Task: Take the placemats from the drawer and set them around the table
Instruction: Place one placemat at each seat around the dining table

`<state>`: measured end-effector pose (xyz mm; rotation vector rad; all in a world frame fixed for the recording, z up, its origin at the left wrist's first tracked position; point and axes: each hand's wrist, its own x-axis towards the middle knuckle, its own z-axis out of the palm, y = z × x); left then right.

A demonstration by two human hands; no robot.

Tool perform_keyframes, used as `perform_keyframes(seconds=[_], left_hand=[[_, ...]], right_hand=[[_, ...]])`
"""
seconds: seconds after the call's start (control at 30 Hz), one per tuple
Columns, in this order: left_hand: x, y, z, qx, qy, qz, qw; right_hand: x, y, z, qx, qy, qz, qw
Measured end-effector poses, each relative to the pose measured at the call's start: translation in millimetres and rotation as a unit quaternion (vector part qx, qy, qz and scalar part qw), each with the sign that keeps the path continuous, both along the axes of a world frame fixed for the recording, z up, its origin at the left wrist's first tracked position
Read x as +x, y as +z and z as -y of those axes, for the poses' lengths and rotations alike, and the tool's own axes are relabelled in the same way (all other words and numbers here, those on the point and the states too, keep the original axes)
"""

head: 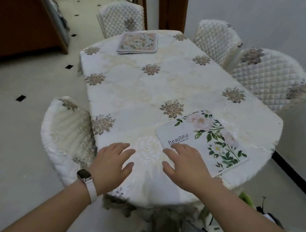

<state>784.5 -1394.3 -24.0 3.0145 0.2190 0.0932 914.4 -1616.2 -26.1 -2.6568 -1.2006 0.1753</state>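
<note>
Floral placemat under right grip

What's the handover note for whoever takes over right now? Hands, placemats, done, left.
Left hand: open, empty, spread over the near table edge, smartwatch on the wrist.
Right hand: open, fingertips on the near corner of the "Beautiful" floral placemat, not gripping.
That placemat lies flat at the near right place on the table.
Stack of placemats sits at the far left end, by a quilted chair.
Done: one placemat set.
Left: spread the stack to the other places.
</note>
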Motion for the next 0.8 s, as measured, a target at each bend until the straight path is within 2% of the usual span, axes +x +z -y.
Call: perform_keyframes(seconds=[0.3, 0.43, 0.6, 0.8], left_hand=[[-93.9, 16.4, -40.4, 0.008, 0.137, 0.042, 0.99], [-133.8, 17.7, -61.9, 0.015, 0.191, 0.027, 0.981], [-189.5, 9.1, -93.8, 0.032, 0.184, 0.056, 0.981], [-267.2, -2.2, -179.0, 0.057, 0.162, 0.057, 0.983]], right_hand=[[-41.3, 16.2, -74.9, 0.01, 0.122, -0.024, 0.992], [-66.6, 19.0, -111.5, -0.006, 0.176, -0.026, 0.984], [-106.4, 18.8, -167.5, -0.028, 0.219, -0.008, 0.975], [-184.1, 21.6, -265.9, -0.025, 0.236, 0.01, 0.971]])
